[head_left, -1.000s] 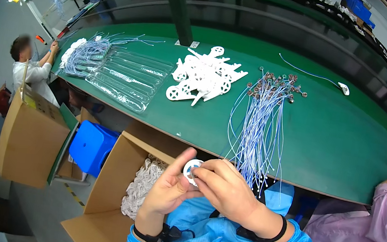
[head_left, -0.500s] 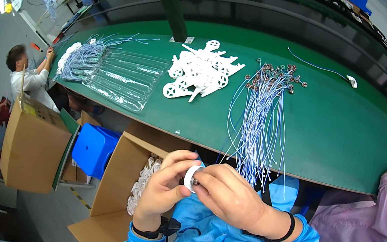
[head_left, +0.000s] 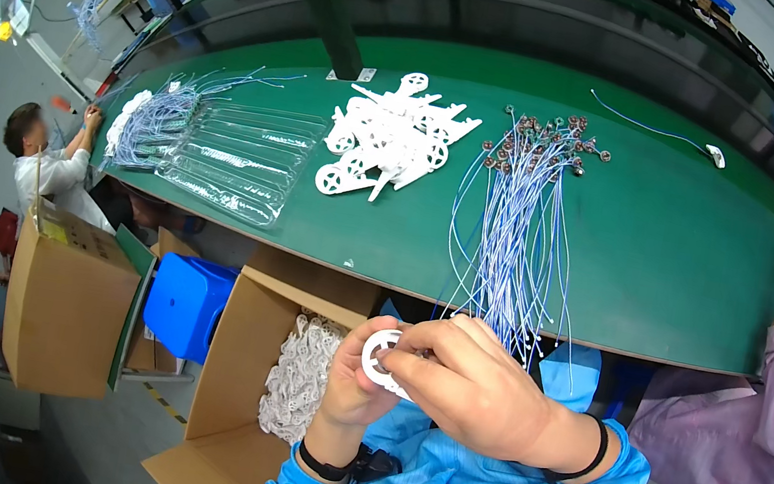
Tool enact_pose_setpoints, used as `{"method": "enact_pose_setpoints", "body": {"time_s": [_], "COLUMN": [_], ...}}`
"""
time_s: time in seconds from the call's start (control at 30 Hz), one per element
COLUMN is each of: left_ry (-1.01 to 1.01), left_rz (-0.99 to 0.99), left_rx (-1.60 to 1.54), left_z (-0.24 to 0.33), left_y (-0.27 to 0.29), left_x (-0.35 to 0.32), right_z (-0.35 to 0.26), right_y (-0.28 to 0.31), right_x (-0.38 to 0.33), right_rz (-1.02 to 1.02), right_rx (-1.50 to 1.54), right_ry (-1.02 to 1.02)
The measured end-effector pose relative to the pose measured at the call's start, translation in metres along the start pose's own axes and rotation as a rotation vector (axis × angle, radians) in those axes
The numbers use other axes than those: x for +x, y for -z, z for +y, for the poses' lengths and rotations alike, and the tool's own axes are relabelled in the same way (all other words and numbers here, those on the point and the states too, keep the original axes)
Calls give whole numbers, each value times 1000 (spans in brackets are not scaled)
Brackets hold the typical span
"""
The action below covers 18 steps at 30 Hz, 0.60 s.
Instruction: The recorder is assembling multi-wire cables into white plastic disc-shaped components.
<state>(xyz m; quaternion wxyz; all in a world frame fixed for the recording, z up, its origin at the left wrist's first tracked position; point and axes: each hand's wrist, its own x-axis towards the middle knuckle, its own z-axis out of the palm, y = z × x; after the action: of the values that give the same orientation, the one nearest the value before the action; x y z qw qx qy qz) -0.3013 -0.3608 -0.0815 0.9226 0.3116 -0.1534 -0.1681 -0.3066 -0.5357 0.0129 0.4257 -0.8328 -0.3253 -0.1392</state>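
Observation:
Over my lap, just in front of the table edge, my left hand (head_left: 353, 379) grips a white plastic part with a round, spoked head (head_left: 374, 342). Fingers of my right hand (head_left: 476, 383) press at the same part from the right, covering much of it. Whether they pinch something small as well is hidden. Ahead on the green table (head_left: 629, 250) lies a heap of similar white plastic parts (head_left: 393, 137). To its right spreads a bundle of blue and white wires (head_left: 518, 243) with small brown-and-metal round ends (head_left: 549, 146).
A transparent ribbed plastic tray (head_left: 238, 158) and another wire bundle (head_left: 152, 129) lie at the left. Below the edge stands an open carton (head_left: 222, 358) holding white parts (head_left: 296, 380). Beside it are a blue stool (head_left: 186, 307) and a bigger carton (head_left: 64, 302). A pink-sleeved person (head_left: 722, 427) sits at the right.
The white part has turned so its spoked round face shows. My left hand has shifted slightly right and down. At the right, the pink-sleeved person's arm now reaches farther over the table.

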Motion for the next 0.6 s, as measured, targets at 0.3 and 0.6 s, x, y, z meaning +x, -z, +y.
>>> {"method": "enact_pose_setpoints", "body": {"time_s": [0.3, 0.6], "left_ry": [-15, -5], "left_rz": [-94, -57], "left_rx": [-151, -116], "left_z": [-10, -8], "left_y": [2, 6], "left_x": [4, 2], "right_z": [4, 4], "right_y": [1, 2], "right_x": [-2, 0], "right_rz": [72, 4], "right_rx": [67, 6], "right_ry": [6, 21]}}
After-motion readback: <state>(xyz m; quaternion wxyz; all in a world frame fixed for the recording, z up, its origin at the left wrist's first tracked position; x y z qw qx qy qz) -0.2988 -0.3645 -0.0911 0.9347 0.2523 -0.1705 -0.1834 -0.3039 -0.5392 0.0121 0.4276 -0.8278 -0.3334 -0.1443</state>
